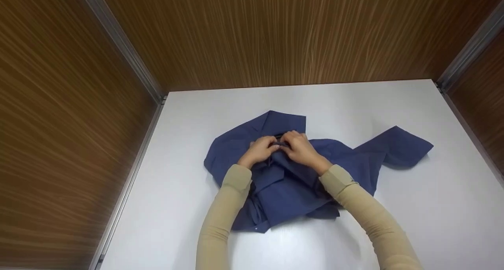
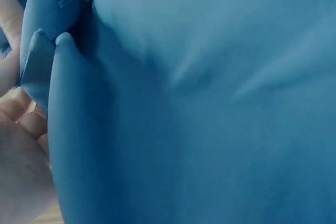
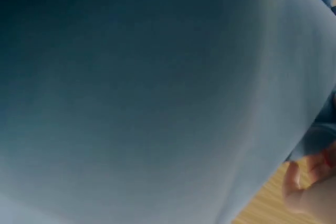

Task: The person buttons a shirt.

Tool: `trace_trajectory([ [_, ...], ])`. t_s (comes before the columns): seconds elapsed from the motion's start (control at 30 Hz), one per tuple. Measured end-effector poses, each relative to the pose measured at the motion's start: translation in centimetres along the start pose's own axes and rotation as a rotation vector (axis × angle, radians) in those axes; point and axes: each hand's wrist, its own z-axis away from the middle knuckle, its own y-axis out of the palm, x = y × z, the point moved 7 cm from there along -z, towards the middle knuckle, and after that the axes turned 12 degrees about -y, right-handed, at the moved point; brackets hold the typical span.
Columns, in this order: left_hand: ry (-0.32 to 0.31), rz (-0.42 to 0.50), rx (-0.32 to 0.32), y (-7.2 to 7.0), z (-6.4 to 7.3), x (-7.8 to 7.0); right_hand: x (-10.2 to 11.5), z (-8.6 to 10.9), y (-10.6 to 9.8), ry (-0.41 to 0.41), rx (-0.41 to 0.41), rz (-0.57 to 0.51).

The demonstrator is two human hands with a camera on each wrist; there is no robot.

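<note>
A crumpled navy-blue shirt lies bunched on the white table. My left hand pinches a fold of its cloth near the middle, thumb against the fingers. Right beside it, my right hand grips the same gathered fold, the fingertips of both hands nearly meeting. In the left wrist view the shirt cloth fills most of the picture, with fingers at the left edge. Draped cloth also covers most of the right wrist view, and fingers show at its lower right.
One sleeve stretches out to the right on the white table. Wood-grain panels wall in the back and both sides, with metal strips at the corners.
</note>
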Motion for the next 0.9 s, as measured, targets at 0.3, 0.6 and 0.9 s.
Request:
trace_trajectory([
  [0.3,0.171,-0.143,-0.096,-0.1,0.9,-1.4,-0.8,0.4,0.1,-0.032,0.063,-0.171],
  [0.6,0.297,-0.406,-0.083,0.5,2.2,-3.1,-3.2,2.3,0.5,-0.055,0.400,-0.133],
  [0.9,0.151,-0.695,0.002,-0.9,2.0,-1.0,-4.0,2.7,-4.0,-0.187,0.237,0.102],
])
